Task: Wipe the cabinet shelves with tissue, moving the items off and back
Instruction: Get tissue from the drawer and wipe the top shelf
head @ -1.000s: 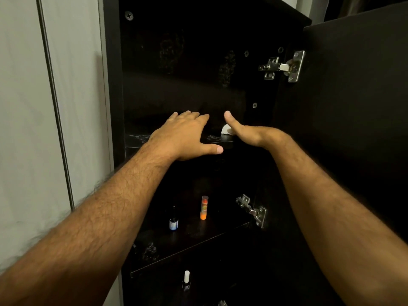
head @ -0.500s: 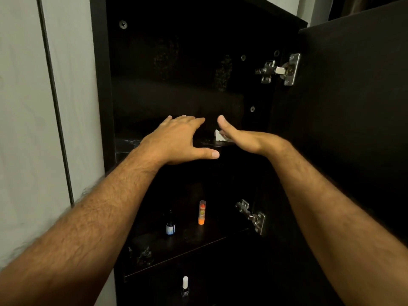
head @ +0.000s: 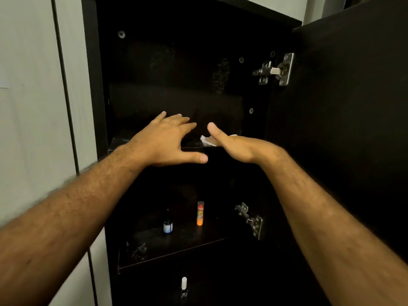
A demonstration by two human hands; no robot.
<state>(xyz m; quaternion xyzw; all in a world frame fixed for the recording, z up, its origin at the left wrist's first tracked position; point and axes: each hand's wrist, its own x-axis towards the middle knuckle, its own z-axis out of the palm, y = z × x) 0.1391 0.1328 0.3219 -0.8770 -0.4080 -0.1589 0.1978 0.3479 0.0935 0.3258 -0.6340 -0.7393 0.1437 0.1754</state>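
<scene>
Pale wall panels flank a tall dark cabinet whose door stands open to the right, with two metal hinges on that side, one high and one lower down.

Both bare forearms reach in to the upper shelf. The left hand lies palm down over the front edge of that shelf, fingers straight and slightly spread, thumb stretched out to the right below the shelf edge; it holds nothing.

The right hand is turned on edge just beside it, thumb pointing up and away, the two hands close but apart. Its fingers are hidden behind the palm, so whether they are curled cannot be told. A white tissue lies on the upper shelf, showing at the left of that hand and a little beyond it on the right; the hand is against it, but a grip is not visible.

On the middle shelf stand a small dark bottle with a pale label and, near it to the right, an orange tube, both upright. Dusty smears mark that shelf's front left. Lower still, a small bottle with a white cap stands in the dark.
</scene>
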